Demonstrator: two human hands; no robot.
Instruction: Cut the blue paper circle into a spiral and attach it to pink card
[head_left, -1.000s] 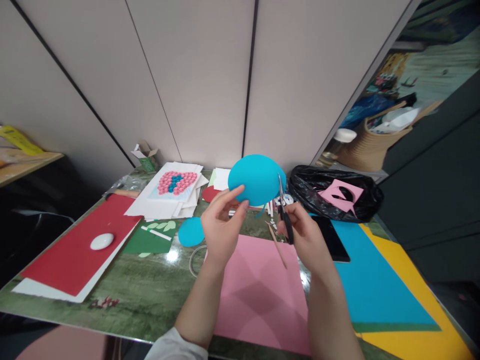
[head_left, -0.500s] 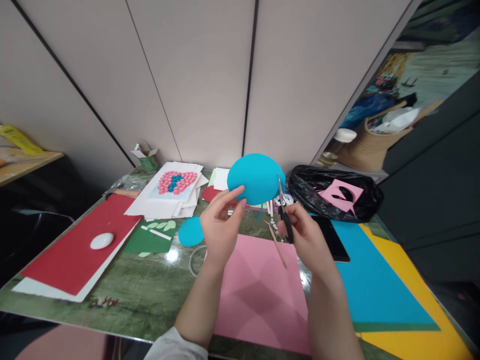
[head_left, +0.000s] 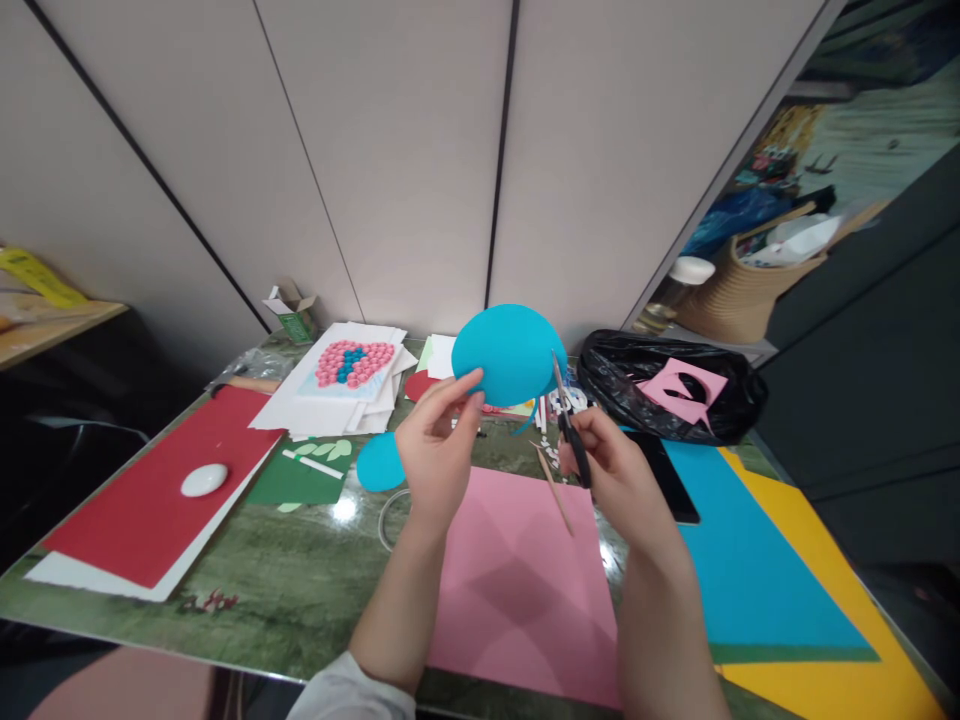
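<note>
A round blue paper piece [head_left: 506,350] is held up above the table, its lower left edge pinched by my left hand [head_left: 439,445]. Black-handled scissors [head_left: 571,440] are in my right hand [head_left: 611,470], fingers closed round the handles. Their blades point up and lie at the paper's right edge. From that edge a thin blue strip [head_left: 527,421] curls down below the piece. Beneath both hands lies a pink paper sheet [head_left: 525,580] with a thin wooden stick [head_left: 556,495] on it.
To the left are a smaller blue paper circle [head_left: 380,462], a tape roll [head_left: 388,522], green paper [head_left: 292,485] and a white oval object [head_left: 204,480] on red paper [head_left: 142,500]. Rightward lie a dark tablet [head_left: 667,480], blue and yellow sheets, and a black plastic bag [head_left: 615,375].
The blue paper has shifted slightly left in my left hand. The curling strip below it shows longer. The scissors remain at its right edge.
</note>
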